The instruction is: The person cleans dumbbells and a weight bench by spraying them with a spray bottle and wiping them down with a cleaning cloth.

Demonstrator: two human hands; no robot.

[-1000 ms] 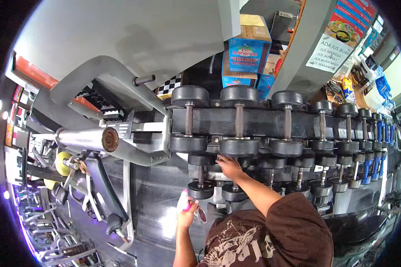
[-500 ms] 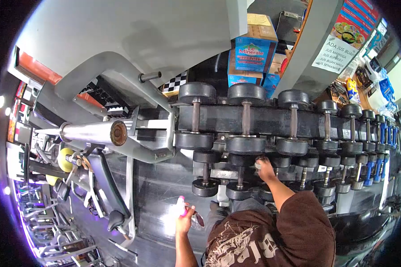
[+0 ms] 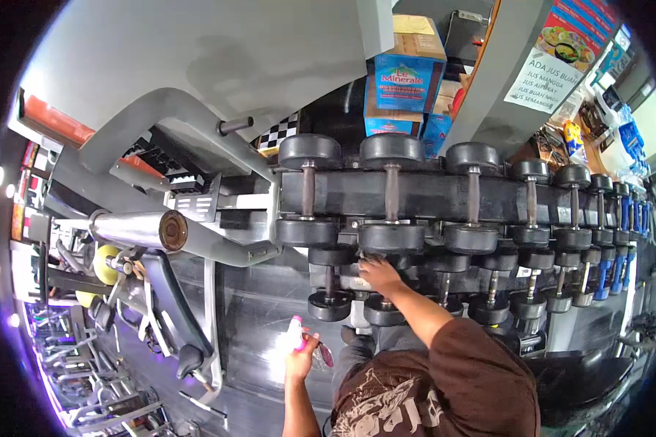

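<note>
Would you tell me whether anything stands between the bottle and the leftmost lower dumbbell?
Nothing visible does: only bare floor shows between the bottle, held in the left hand, and that dumbbell.

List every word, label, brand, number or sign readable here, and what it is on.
"Le Minerale": blue carton.
"ADA JUS BUAH": white sheet on the pillar.
"JUS MANGGA": same sheet.
"JUS ALPUKAT": same sheet.
"JUS BUAH NAGA": same sheet.
"JUS SEMANGKA": same sheet.
Too small or blurred: the carton's smaller print, red poster, shirt print, rack label. No readable numbers.
</note>
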